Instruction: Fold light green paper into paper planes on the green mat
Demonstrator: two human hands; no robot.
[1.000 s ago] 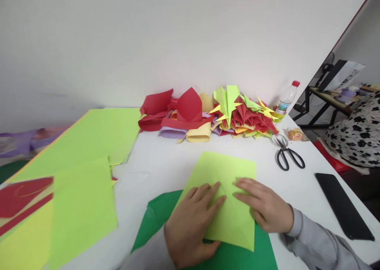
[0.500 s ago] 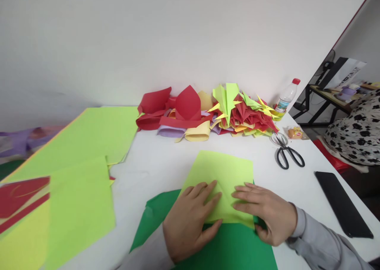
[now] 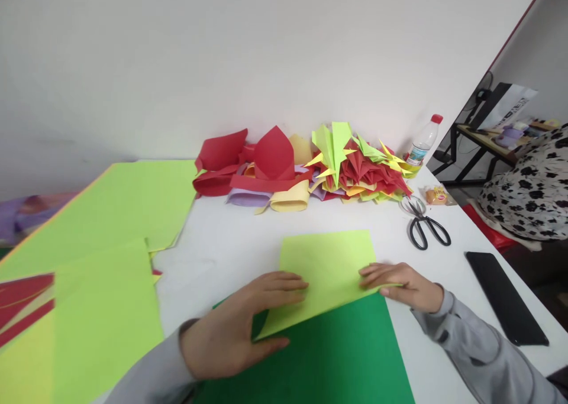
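A folded lime-green paper (image 3: 328, 268) lies on a dark green sheet (image 3: 337, 362) on the white table (image 3: 231, 244). My left hand (image 3: 239, 327) rests on the paper's left edge, fingers stretched flat across it and thumb under the lower corner. My right hand (image 3: 403, 285) pinches the paper's right corner, fingers pressed together on it. Both grey sleeves show at the bottom.
Large lime-green sheets (image 3: 133, 203) and red and yellow sheets (image 3: 22, 297) lie at the left. A pile of folded red, yellow and green paper shapes (image 3: 306, 167) sits against the wall. Black scissors (image 3: 421, 226), a plastic bottle (image 3: 421, 141) and a black phone (image 3: 503, 294) are at the right.
The lime paper has turned and its lower half is now folded up, leaving more dark green sheet bare. My hands moved apart from the paper's middle to its left and right edges.
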